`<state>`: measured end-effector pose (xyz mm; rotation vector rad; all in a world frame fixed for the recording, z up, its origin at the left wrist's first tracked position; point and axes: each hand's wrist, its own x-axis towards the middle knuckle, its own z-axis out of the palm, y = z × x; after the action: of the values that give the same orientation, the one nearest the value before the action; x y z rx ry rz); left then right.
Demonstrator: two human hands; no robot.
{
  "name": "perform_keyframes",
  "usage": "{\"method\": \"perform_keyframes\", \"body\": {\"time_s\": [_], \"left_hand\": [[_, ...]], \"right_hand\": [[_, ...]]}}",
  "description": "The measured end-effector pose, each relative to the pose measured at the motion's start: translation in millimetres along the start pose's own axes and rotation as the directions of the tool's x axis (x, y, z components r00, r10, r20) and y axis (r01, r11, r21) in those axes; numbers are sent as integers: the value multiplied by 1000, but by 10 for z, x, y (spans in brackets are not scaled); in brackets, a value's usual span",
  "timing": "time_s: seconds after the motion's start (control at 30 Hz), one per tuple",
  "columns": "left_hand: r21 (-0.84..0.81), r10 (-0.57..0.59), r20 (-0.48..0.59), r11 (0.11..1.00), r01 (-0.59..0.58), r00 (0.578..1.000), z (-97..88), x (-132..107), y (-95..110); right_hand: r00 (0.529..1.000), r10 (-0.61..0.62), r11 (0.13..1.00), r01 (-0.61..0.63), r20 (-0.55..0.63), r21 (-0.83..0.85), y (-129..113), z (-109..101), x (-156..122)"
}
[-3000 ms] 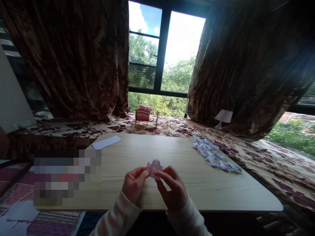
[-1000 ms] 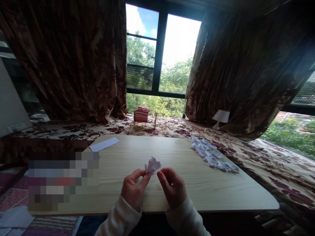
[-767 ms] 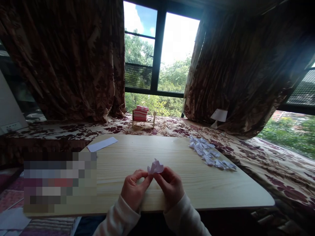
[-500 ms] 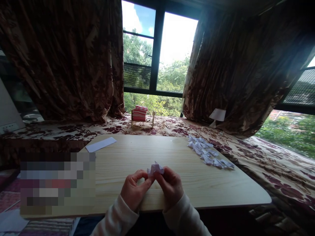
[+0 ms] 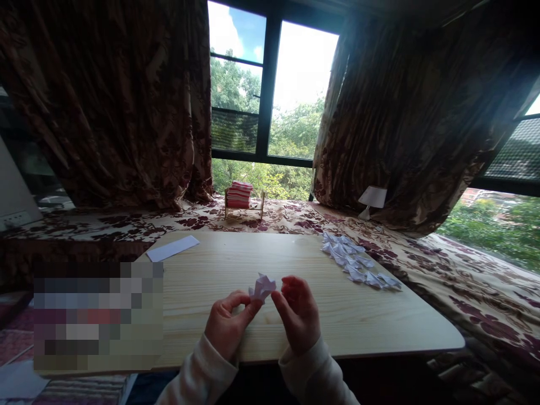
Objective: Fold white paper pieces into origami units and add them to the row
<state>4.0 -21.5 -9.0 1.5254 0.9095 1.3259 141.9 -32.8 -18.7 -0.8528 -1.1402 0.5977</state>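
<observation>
A small folded piece of pale paper [image 5: 262, 287] is held just above the light wooden table [image 5: 337, 315]. My left hand [image 5: 228, 327] pinches its lower left side between thumb and forefinger. My right hand [image 5: 298, 315] is just to the right of the paper, fingers curled and a little apart from it, thumb tip near its edge. Both sleeves are cream-coloured.
A row of several similar folded paper pieces [image 5: 358, 264] lies along the table's right side. A flat white paper strip [image 5: 172, 248] lies at the far left corner. Behind stand a small wooden rack with striped items [image 5: 242, 197], a small white lamp [image 5: 371, 199], curtains and a window.
Half a second ago both hands pinched the folded paper. Now my right hand has drawn slightly away to the right, while my left hand still holds it. The paper has risen slightly.
</observation>
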Motion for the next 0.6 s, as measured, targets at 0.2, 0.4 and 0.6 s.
{"method": "perform_keyframes", "body": {"time_s": [0.2, 0.4, 0.6], "left_hand": [[-24, 1, 1, 1000, -1, 1000, -7, -1, 2], [-19, 21, 42, 1000, -21, 999, 14, 16, 46], [37, 10, 73, 999, -13, 997, 8, 6, 53]], "right_hand": [[988, -142, 984, 149, 67, -100, -72, 44, -71], [950, -262, 925, 297, 168, -236, -76, 91, -108], [957, -256, 919, 285, 135, -274, -36, 56, -65]]}}
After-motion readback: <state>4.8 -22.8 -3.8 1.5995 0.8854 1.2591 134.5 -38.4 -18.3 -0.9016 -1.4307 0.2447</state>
